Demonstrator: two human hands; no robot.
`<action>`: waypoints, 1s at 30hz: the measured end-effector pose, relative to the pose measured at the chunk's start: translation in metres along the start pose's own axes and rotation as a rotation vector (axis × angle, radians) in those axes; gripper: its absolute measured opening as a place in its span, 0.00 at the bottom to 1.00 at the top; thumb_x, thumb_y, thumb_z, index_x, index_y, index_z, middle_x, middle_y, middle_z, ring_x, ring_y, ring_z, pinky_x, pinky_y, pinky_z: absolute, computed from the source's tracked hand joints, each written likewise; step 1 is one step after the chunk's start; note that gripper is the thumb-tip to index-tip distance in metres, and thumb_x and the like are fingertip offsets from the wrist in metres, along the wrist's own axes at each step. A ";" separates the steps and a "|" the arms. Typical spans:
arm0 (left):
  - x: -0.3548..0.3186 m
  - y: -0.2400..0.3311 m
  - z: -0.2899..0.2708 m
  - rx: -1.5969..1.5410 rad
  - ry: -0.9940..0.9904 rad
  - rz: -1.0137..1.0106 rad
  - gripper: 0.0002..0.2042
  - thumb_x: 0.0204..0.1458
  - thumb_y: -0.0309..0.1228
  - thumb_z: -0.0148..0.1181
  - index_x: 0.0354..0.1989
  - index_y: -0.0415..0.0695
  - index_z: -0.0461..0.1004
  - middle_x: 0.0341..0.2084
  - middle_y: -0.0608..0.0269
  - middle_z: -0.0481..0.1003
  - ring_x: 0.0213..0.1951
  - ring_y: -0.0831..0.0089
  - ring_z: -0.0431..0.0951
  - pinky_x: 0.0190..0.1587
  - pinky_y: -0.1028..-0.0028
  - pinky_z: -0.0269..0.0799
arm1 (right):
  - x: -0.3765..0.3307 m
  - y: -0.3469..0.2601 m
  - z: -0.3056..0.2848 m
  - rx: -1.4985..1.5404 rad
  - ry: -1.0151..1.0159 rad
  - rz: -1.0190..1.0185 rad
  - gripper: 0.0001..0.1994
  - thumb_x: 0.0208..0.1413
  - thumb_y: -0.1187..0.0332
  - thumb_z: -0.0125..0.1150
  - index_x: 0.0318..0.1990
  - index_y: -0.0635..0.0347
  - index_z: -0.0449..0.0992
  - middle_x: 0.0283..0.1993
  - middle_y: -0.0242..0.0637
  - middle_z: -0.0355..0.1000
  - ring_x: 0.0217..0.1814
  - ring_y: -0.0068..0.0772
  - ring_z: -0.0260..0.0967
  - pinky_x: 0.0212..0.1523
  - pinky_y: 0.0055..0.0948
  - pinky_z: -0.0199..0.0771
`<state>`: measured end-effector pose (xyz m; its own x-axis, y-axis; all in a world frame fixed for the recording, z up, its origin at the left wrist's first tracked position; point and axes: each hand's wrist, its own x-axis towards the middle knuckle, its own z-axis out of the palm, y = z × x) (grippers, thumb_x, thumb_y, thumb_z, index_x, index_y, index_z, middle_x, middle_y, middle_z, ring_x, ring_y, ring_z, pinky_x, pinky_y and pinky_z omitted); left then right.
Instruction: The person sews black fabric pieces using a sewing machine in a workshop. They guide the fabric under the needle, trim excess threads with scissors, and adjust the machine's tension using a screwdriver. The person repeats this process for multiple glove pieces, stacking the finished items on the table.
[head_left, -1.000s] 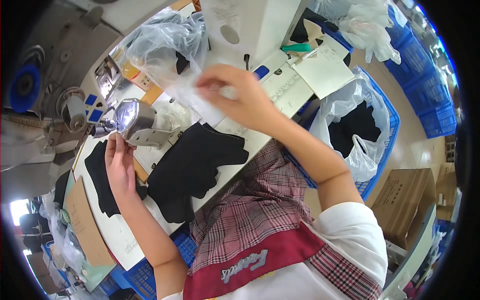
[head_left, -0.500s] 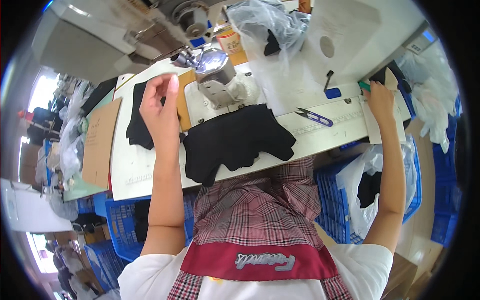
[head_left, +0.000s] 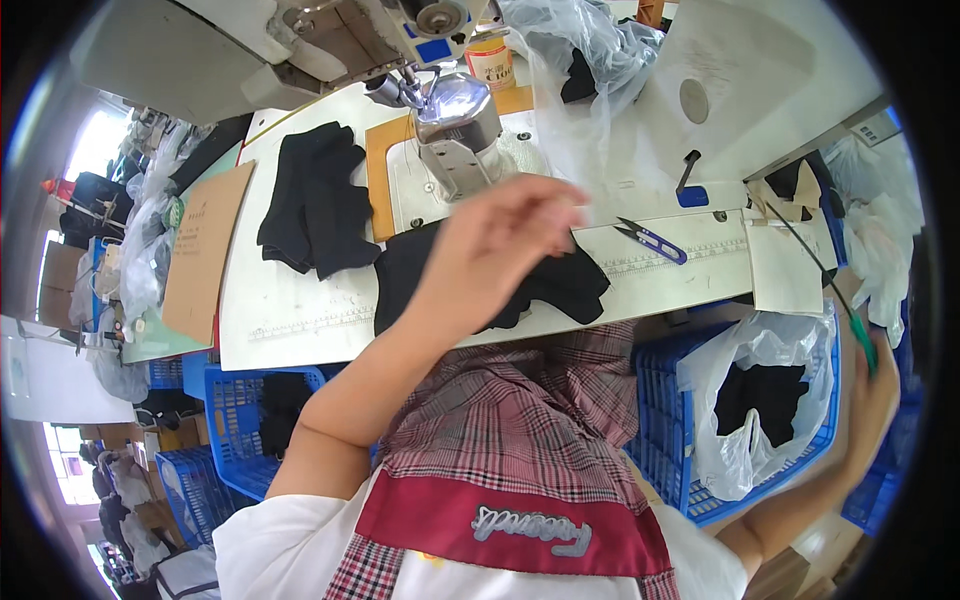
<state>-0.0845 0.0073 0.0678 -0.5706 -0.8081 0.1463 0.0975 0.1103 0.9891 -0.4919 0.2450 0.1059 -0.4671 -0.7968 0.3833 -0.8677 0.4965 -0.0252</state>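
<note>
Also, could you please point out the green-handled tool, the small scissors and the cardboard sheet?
Green-handled tool (head_left: 861, 338): head view, on its handle.
Small scissors (head_left: 644, 235): head view, where blades meet handle.
Cardboard sheet (head_left: 205, 247): head view, middle of its face.

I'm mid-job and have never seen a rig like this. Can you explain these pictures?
All come from one fisheye camera on a person's head, looking down, so straight edges bend. There is no robot, just two bare hands. A sewing machine stands at the white table. On the table lie black fabric pieces and purple-handled thread snips. The left hand is over more black fabric; whether it holds anything is unclear. The right hand, far right, holds a green-handled tool; its exact kind is unclear.
</note>
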 end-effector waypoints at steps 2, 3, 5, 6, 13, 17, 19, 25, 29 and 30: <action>0.017 -0.010 0.021 -0.140 -0.224 -0.080 0.24 0.65 0.44 0.48 0.58 0.33 0.67 0.46 0.55 0.76 0.41 0.74 0.76 0.48 0.74 0.72 | -0.032 0.020 -0.042 0.145 -0.164 0.051 0.13 0.62 0.71 0.53 0.50 0.69 0.71 0.43 0.47 0.73 0.46 0.38 0.71 0.49 0.31 0.67; 0.022 -0.013 0.030 -0.214 -0.288 -0.135 0.27 0.65 0.45 0.48 0.59 0.31 0.64 0.46 0.53 0.75 0.42 0.71 0.76 0.49 0.73 0.72 | -0.039 0.022 -0.050 0.196 -0.225 0.041 0.13 0.62 0.71 0.53 0.51 0.69 0.71 0.45 0.45 0.73 0.47 0.34 0.69 0.51 0.30 0.65; 0.030 -0.008 0.044 -0.327 -0.350 -0.240 0.29 0.65 0.46 0.46 0.61 0.30 0.60 0.48 0.48 0.74 0.45 0.67 0.77 0.52 0.71 0.73 | -0.044 0.003 -0.045 0.327 -0.169 -0.026 0.13 0.62 0.72 0.52 0.51 0.69 0.71 0.47 0.43 0.72 0.50 0.34 0.68 0.54 0.29 0.63; 0.033 -0.003 0.049 -0.371 -0.350 -0.292 0.29 0.65 0.46 0.45 0.62 0.29 0.59 0.48 0.47 0.74 0.47 0.65 0.77 0.53 0.71 0.72 | -0.048 -0.012 -0.042 0.390 -0.138 -0.053 0.13 0.63 0.73 0.51 0.51 0.69 0.71 0.48 0.43 0.71 0.52 0.34 0.67 0.55 0.29 0.62; 0.058 0.005 0.028 -0.380 -0.170 -0.055 0.23 0.67 0.44 0.39 0.53 0.33 0.66 0.47 0.41 0.74 0.48 0.58 0.78 0.51 0.65 0.75 | 0.015 -0.165 0.025 0.546 0.048 -0.445 0.16 0.53 0.75 0.58 0.51 0.66 0.75 0.41 0.46 0.70 0.41 0.43 0.69 0.45 0.33 0.68; 0.058 0.006 0.016 -0.315 -0.044 -0.065 0.21 0.67 0.44 0.40 0.46 0.35 0.68 0.44 0.43 0.76 0.46 0.56 0.79 0.50 0.64 0.75 | 0.045 -0.188 0.068 0.490 0.323 -0.559 0.14 0.52 0.79 0.61 0.47 0.63 0.76 0.41 0.42 0.72 0.39 0.42 0.72 0.41 0.32 0.71; 0.064 0.004 0.015 -0.302 -0.022 -0.051 0.20 0.67 0.44 0.41 0.46 0.35 0.68 0.44 0.43 0.76 0.46 0.56 0.79 0.50 0.64 0.75 | 0.053 -0.190 0.076 0.487 0.395 -0.565 0.14 0.52 0.77 0.62 0.47 0.62 0.76 0.42 0.41 0.73 0.41 0.42 0.73 0.41 0.34 0.71; 0.078 0.002 0.015 -0.243 0.013 0.061 0.19 0.67 0.43 0.41 0.47 0.36 0.68 0.46 0.42 0.75 0.47 0.56 0.79 0.51 0.62 0.75 | 0.073 -0.190 0.090 0.497 0.518 -0.593 0.14 0.55 0.78 0.61 0.50 0.59 0.77 0.45 0.38 0.74 0.44 0.38 0.72 0.44 0.32 0.71; 0.081 0.000 0.014 -0.249 -0.010 0.134 0.18 0.67 0.42 0.40 0.47 0.38 0.67 0.47 0.41 0.74 0.47 0.55 0.78 0.51 0.62 0.75 | 0.081 -0.190 0.091 0.476 0.547 -0.610 0.16 0.53 0.79 0.63 0.50 0.59 0.79 0.44 0.39 0.73 0.43 0.36 0.72 0.42 0.31 0.73; 0.082 0.000 0.014 -0.252 -0.013 0.148 0.18 0.67 0.42 0.40 0.47 0.38 0.67 0.47 0.40 0.74 0.47 0.55 0.79 0.51 0.62 0.75 | 0.082 -0.191 0.092 0.513 0.544 -0.602 0.16 0.52 0.80 0.63 0.50 0.59 0.79 0.44 0.39 0.73 0.43 0.35 0.72 0.41 0.30 0.73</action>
<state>-0.1428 -0.0508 0.0801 -0.5457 -0.7860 0.2906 0.3786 0.0781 0.9223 -0.3800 0.0535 0.0576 0.1118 -0.5357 0.8370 -0.9655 -0.2579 -0.0361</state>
